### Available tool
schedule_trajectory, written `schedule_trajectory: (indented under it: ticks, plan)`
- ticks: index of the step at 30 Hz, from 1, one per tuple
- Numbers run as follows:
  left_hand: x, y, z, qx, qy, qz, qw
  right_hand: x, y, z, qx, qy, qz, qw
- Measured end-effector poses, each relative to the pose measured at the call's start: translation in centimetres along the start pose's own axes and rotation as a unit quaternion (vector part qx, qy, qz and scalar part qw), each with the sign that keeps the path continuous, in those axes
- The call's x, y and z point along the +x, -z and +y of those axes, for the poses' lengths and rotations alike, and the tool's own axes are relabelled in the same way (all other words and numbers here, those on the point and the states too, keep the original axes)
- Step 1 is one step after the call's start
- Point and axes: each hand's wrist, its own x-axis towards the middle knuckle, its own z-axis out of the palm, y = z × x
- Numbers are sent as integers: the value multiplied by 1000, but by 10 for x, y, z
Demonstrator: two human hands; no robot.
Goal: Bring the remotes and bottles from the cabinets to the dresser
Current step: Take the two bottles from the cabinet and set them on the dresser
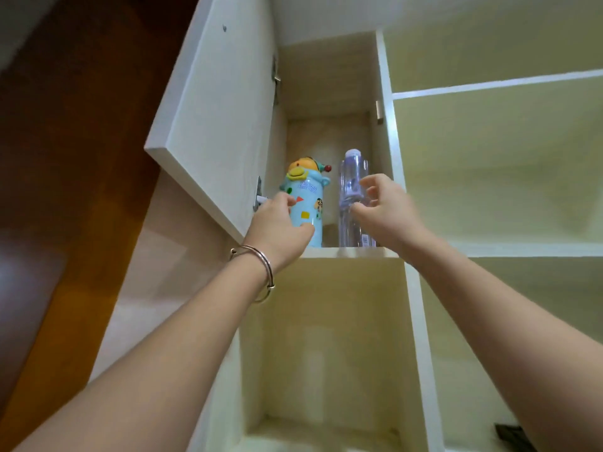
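Two bottles stand upright side by side on an upper cabinet shelf. The left one is a light blue cartoon bottle with stickers and a yellow duck-shaped lid. The right one is a clear plastic bottle with a pale cap. My left hand, a bangle on its wrist, grips the lower part of the blue bottle with fingers on its left side and thumb across the front. My right hand hovers at the clear bottle, thumb and fingers spread in a curve; I cannot see it closed round the bottle.
The cabinet door hangs open to the left, close to my left hand. Below the shelf is a tall compartment. More shelves lie to the right. A dark object lies at the bottom right, partly hidden by my arm.
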Motion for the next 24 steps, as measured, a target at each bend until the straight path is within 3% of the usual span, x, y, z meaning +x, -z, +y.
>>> schedule_trajectory:
  ticks: [9, 19, 24]
  plan:
    - [67, -38, -25, 2, 132, -41, 990, 38, -19, 15, -70, -75, -33, 994]
    - [99, -66, -32, -123, 150, -79, 978, 72, -32, 28, -50, -148, -16, 988]
    - [99, -64, -40, -100, 119, -54, 986, 83, -42, 31, -22, -182, -5, 983]
